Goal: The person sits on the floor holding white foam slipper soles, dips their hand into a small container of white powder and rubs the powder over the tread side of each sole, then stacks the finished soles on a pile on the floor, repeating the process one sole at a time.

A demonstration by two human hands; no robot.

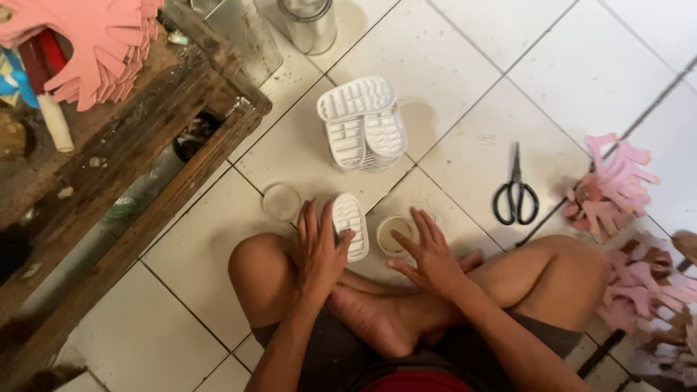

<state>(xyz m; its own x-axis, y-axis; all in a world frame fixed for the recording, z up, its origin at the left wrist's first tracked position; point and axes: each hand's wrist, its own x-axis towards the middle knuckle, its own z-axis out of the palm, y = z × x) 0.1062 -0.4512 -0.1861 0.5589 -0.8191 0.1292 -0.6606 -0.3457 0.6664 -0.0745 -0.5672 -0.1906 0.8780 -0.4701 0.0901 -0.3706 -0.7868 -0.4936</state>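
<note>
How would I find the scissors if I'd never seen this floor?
Start at the white tiled floor, right of the stack of white shoe soles. Before the pink cut-out pile lie the scissors, the only dark, black-handled thing there.

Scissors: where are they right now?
In the head view, the black-handled scissors lie flat on the white tiled floor, right of the stack of white shoe soles and just left of the pink cut-out pieces, beyond the right hand.
</note>
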